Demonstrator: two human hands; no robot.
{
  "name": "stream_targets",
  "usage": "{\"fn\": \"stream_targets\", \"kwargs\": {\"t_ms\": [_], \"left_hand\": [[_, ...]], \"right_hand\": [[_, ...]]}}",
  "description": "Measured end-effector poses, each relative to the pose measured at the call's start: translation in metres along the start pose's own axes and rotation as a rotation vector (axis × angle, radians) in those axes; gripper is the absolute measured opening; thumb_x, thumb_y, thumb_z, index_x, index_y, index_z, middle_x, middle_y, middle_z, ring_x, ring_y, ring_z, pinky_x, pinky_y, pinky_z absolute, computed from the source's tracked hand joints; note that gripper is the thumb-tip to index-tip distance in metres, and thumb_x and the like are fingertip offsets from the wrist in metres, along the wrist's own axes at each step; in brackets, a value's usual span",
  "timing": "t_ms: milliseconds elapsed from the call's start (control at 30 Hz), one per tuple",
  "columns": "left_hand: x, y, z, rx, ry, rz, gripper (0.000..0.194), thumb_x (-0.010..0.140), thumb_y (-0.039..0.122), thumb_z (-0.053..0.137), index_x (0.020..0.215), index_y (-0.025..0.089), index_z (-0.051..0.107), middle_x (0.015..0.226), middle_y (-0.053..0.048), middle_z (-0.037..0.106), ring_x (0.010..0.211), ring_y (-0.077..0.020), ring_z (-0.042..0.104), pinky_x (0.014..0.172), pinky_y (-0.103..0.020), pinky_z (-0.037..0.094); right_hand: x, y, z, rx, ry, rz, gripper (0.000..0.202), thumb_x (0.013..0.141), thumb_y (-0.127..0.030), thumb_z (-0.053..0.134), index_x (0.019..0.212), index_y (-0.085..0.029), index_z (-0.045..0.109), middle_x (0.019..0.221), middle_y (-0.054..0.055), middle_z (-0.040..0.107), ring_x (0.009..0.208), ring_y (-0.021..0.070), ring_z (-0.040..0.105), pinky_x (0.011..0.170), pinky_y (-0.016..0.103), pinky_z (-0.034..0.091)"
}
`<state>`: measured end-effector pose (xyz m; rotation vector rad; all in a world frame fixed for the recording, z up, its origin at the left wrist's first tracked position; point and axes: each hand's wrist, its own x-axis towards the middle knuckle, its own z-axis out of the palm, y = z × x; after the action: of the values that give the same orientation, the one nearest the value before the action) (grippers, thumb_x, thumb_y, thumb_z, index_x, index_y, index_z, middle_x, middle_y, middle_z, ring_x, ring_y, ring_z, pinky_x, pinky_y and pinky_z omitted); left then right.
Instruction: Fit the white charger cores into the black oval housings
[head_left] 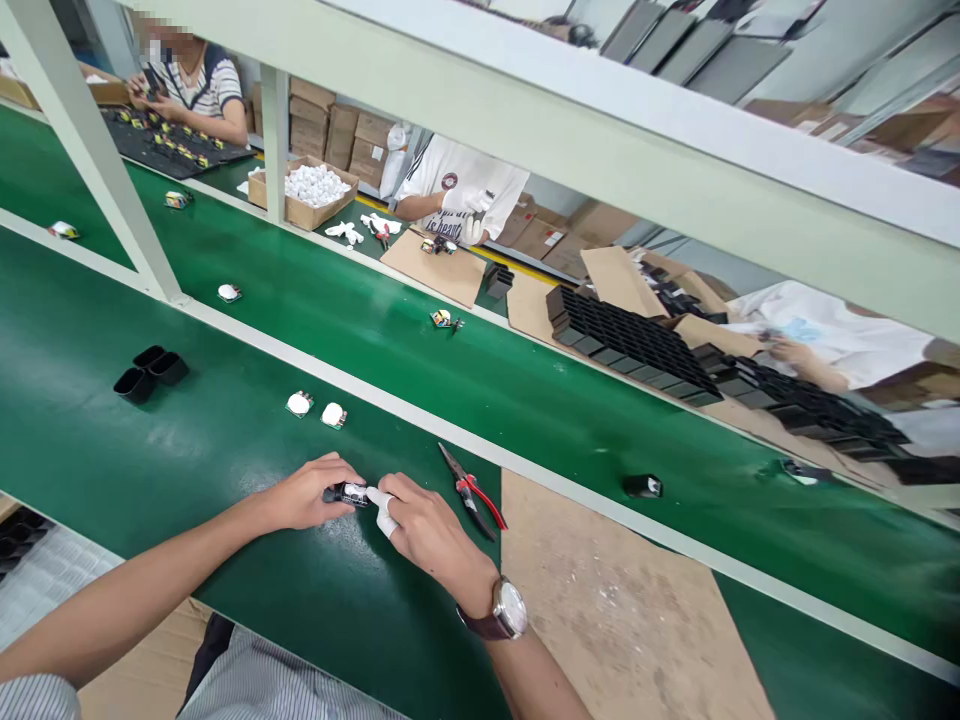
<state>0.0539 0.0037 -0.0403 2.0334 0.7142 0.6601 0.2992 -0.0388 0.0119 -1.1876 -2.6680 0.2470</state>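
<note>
My left hand (307,495) and my right hand (424,530) meet on the green bench, both gripping a small black part (347,493) with a white label between their fingertips. A white cot covers my right forefinger, and a watch sits on that wrist. Red-handled pliers (472,490) lie just right of my right hand. Two small white parts (315,408) rest a little beyond my left hand. Three black shells (150,372) sit further left.
A green conveyor (525,400) runs past with scattered small parts and a black part (643,486). Cardboard sheet (615,610) lies to my right. Across the belt, other people work beside trays of black shells (630,340) and a box of white parts (311,190).
</note>
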Motion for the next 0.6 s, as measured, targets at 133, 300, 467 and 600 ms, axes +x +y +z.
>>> {"fn": "stream_targets", "kwargs": {"t_ms": [133, 300, 467, 600], "left_hand": [[0.0, -0.002, 0.0, -0.016, 0.015, 0.006, 0.032, 0.093, 0.02, 0.074, 0.125, 0.022, 0.068, 0.114, -0.007, 0.074, 0.106, -0.0246, 0.065, 0.093, -0.038, 0.055], [0.001, -0.005, 0.001, -0.019, 0.023, 0.001, 0.031, 0.091, 0.018, 0.076, 0.121, 0.022, 0.07, 0.112, -0.007, 0.074, 0.105, -0.0244, 0.065, 0.092, -0.038, 0.055], [0.001, -0.006, 0.002, -0.009, 0.021, -0.014, 0.033, 0.091, 0.019, 0.077, 0.123, 0.022, 0.07, 0.114, -0.006, 0.075, 0.106, -0.0244, 0.065, 0.094, -0.038, 0.055], [0.001, -0.006, 0.001, 0.001, 0.019, -0.01, 0.033, 0.092, 0.02, 0.077, 0.124, 0.022, 0.07, 0.115, -0.006, 0.075, 0.107, -0.0247, 0.065, 0.095, -0.039, 0.055]], "right_hand": [[-0.01, 0.002, -0.009, -0.02, 0.079, 0.003, 0.022, 0.094, -0.003, 0.051, 0.086, -0.019, 0.065, 0.101, 0.007, 0.066, 0.083, 0.0178, 0.062, 0.06, 0.03, 0.048], [-0.018, -0.003, -0.007, 0.075, 0.165, 0.018, 0.022, 0.098, -0.005, 0.049, 0.094, -0.018, 0.066, 0.103, 0.008, 0.067, 0.079, 0.0162, 0.063, 0.062, 0.029, 0.047], [-0.008, -0.004, 0.007, 0.1, 0.154, 0.016, 0.022, 0.096, -0.005, 0.05, 0.097, -0.018, 0.068, 0.102, 0.007, 0.068, 0.081, 0.0167, 0.064, 0.062, 0.029, 0.048], [-0.004, 0.0, 0.011, 0.15, 0.139, 0.065, 0.023, 0.095, -0.006, 0.051, 0.098, -0.019, 0.068, 0.103, 0.007, 0.068, 0.081, 0.0162, 0.064, 0.065, 0.028, 0.049]]}}
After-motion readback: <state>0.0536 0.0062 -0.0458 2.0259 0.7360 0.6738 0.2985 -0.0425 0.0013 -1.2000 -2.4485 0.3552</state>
